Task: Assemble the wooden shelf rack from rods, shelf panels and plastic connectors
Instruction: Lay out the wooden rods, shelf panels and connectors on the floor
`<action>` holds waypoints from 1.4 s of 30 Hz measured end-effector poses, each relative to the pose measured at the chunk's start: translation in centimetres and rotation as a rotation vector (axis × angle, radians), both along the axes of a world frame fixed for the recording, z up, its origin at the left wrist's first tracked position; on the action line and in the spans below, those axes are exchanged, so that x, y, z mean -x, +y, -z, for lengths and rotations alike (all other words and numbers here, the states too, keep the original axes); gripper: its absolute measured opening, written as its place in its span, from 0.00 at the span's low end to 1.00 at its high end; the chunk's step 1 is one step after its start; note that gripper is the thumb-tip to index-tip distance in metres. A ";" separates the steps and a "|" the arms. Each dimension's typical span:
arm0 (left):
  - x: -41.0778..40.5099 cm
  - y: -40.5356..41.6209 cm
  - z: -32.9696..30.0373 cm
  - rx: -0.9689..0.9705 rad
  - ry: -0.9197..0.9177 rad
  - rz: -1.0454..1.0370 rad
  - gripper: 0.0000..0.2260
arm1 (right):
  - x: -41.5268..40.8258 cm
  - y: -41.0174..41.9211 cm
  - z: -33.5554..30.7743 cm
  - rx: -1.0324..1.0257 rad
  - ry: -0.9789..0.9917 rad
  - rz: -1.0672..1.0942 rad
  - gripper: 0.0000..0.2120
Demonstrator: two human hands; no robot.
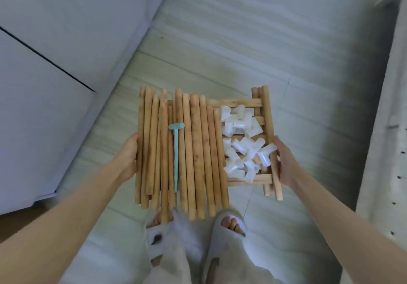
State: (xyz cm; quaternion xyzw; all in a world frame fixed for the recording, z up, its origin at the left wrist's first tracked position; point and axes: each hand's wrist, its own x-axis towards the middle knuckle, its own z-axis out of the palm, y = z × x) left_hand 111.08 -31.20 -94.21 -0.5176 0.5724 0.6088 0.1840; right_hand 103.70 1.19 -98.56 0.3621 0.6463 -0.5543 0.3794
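Note:
I carry a stack of slatted wooden shelf panels (pixel 269 134) above the floor, used like a tray. Several loose wooden rods (pixel 196 151) lie side by side on its left half. A small teal plastic hammer (pixel 176 158) rests on the rods. A pile of white plastic connectors (pixel 244 147) fills the right half. My left hand (pixel 130 156) grips the left edge beside the outermost rod. My right hand (pixel 284 162) grips the right edge, fingers curled under the side rail.
Pale tiled floor (pixel 220 52) lies below. A white cabinet or sofa side (pixel 66 63) stands at the left, a white perforated panel (pixel 392 151) at the right. My feet in grey slippers (pixel 222 235) stand directly beneath the load.

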 end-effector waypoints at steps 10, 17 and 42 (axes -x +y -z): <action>3.9 2.5 15.7 -0.005 -0.011 0.061 0.17 | -0.1 2.8 15.1 -0.048 0.088 0.089 0.31; 5.6 3.7 17.0 -0.089 0.075 0.123 0.18 | 0.4 3.7 15.9 -0.108 0.074 0.127 0.31; 3.5 9.1 20.1 0.969 0.208 1.066 0.16 | -3.3 -8.5 14.0 -0.625 0.926 -0.812 0.18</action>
